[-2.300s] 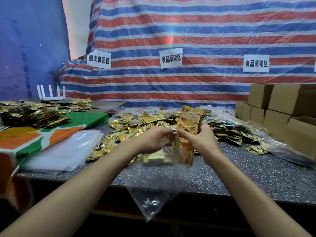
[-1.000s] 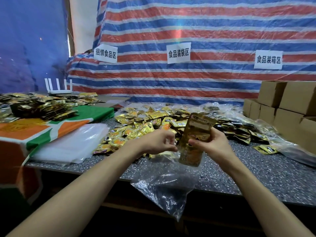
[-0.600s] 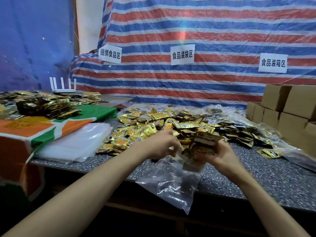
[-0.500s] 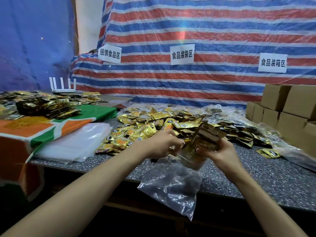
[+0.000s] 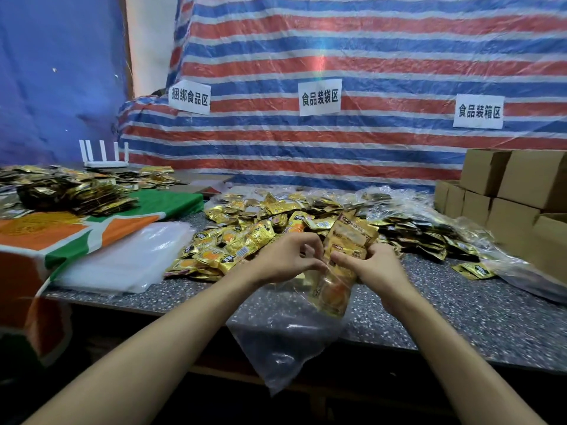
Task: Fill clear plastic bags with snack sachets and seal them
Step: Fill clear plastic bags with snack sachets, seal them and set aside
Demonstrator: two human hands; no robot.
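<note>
While the clear plastic bag [image 5: 285,342] hangs off the near edge of the speckled table [image 5: 460,320], its bottom dangling below the tabletop, a stack of gold sachets [image 5: 340,271] stands half inside its mouth. A second ago that stack rode higher, mostly clear of the plastic; half a second ago it was tipped sideways at the opening. Now it stands nearly upright again and its lower end shows through the film, so the load has gone deeper and the filling step is, by my reading, well under way but not finished: the top of the stack still pokes out, and nothing has been sealed.

The left hand [image 5: 285,259] is curled at the bag's rim, thumb and fingertips pinched on the plastic to hold the mouth open. The right hand [image 5: 372,265] is closed round the right side of the stack, thumb in front, pressing it downward. Both forearms reach in from the bottom corners and meet over the table edge.

Just behind the hands lies the loose heap of sachets [image 5: 254,231]. To the left is a pile of flat empty bags [image 5: 129,259]; to the right, cardboard boxes [image 5: 518,191]. A striped tarpaulin [image 5: 368,56] with paper signs closes the back.
</note>
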